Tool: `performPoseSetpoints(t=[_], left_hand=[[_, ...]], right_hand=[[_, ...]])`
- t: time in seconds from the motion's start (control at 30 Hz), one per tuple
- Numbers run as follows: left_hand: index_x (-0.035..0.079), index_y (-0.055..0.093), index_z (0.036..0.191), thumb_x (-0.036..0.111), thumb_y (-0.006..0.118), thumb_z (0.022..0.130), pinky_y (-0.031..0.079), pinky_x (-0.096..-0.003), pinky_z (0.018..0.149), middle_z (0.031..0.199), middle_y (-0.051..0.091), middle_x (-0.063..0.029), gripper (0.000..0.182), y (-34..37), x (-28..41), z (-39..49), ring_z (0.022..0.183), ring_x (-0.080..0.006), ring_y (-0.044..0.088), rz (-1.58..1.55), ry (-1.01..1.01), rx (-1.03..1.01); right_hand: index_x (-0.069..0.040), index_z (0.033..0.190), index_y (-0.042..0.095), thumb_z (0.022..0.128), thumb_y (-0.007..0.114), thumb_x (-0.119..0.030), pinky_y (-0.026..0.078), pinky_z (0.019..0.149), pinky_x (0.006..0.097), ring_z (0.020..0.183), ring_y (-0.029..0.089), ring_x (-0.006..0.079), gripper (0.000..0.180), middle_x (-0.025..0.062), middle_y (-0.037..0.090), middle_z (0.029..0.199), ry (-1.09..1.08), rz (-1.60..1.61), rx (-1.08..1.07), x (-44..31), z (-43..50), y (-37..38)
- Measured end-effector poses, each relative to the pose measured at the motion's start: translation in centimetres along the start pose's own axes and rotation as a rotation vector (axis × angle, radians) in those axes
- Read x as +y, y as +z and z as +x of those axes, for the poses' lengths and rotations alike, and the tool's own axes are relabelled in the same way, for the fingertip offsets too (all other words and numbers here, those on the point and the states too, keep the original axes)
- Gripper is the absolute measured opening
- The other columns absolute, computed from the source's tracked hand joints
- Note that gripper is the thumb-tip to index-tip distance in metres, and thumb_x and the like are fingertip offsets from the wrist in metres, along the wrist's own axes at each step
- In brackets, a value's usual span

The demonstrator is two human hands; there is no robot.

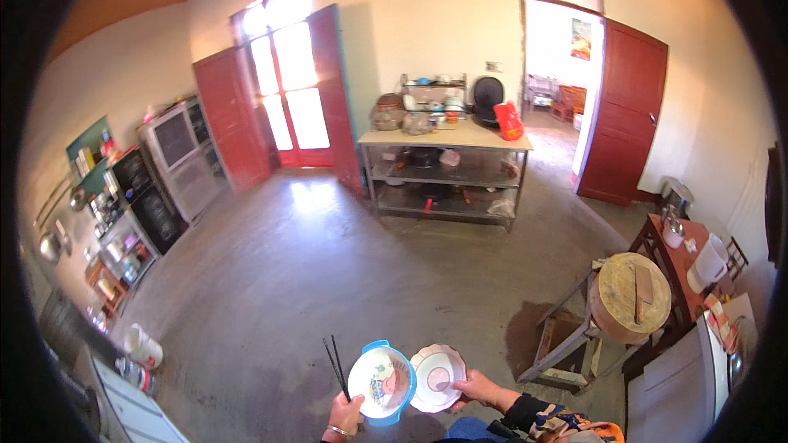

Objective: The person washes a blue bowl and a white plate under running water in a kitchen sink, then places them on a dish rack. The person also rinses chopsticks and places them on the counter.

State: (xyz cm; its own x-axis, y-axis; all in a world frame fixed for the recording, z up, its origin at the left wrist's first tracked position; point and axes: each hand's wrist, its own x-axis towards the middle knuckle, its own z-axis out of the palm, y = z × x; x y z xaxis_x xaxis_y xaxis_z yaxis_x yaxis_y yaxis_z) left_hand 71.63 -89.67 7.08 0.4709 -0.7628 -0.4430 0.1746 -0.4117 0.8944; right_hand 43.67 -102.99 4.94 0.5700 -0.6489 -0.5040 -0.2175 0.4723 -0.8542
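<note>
My left hand, with a bracelet at the wrist, grips a white bowl with a blue rim and blue handles; a cartoon print shows on its inside. Dark chopsticks stick up from the same hand. In my right hand is a white bowl with a scalloped, pinkish rim, my thumb lying over its inner edge. The two bowls are side by side, their rims meeting or overlapping. No food can be made out in either one.
A round chopping block on a wooden stand bears a cleaver. Ahead stands a metal shelf table with pots and bags. Cabinets line the left wall. A red door stands ajar at right. A white bucket sits at lower left.
</note>
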Motion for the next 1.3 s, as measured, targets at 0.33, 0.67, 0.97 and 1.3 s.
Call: performPoseSetpoints(t=[0.33, 0.67, 0.97, 1.3], left_hand=[[0.003, 0.053, 0.091, 0.011, 0.063, 0.077, 0.039, -0.0266, 0.043, 0.074, 0.055, -0.0059, 0.019, 11.5, 8.3, 20.8, 0.054, -0.0137, 0.05, -0.141, -0.085, -0.185], [0.003, 0.053, 0.073, 0.005, 0.051, 0.077, 0.031, -0.0253, 0.032, 0.05, 0.045, -0.0019, 0.005, 19.3, 19.9, 38.1, 0.034, -0.0117, 0.039, -0.329, -0.064, -0.18], [0.004, 0.056, 0.071, 0.011, 0.052, 0.079, 0.031, -0.0266, 0.034, 0.053, 0.049, -0.0023, 0.012, 22.5, 30.2, 59.5, 0.038, -0.0123, 0.043, -0.346, 0.046, -0.309], [0.005, 0.057, 0.092, 0.009, 0.063, 0.074, 0.043, -0.0272, 0.048, 0.077, 0.058, -0.0081, 0.019, 26.4, 38.5, 81.4, 0.066, -0.0177, 0.057, 0.544, 0.795, -0.605]], right_hand=[[0.014, 0.109, 0.051, 0.081, 0.057, -0.01, 0.058, 0.067, 0.034, 0.075, 0.067, 0.0256, 0.037, 0.0192, 0.063, 0.091, -0.043, 0.117, 0.12, -7.1, 13.6, -12.6], [0.011, 0.116, 0.048, 0.082, 0.06, -0.015, 0.059, 0.065, 0.0317, 0.076, 0.067, 0.0242, 0.044, 0.0189, 0.065, 0.094, -0.075, 0.149, 0.012, -20.6, 30.3, -22.7], [0.009, 0.115, 0.048, 0.083, 0.056, -0.012, 0.058, 0.061, 0.0298, 0.071, 0.068, 0.0232, 0.039, 0.0189, 0.064, 0.091, -0.072, 0.177, 0.09, -30.3, 48.4, -28.5], [0.012, 0.117, 0.047, 0.087, 0.054, -0.014, 0.058, 0.062, 0.0321, 0.074, 0.068, 0.0273, 0.04, 0.0212, 0.065, 0.09, -0.064, 0.246, 0.281, -41.9, 57.5, -39.1]])
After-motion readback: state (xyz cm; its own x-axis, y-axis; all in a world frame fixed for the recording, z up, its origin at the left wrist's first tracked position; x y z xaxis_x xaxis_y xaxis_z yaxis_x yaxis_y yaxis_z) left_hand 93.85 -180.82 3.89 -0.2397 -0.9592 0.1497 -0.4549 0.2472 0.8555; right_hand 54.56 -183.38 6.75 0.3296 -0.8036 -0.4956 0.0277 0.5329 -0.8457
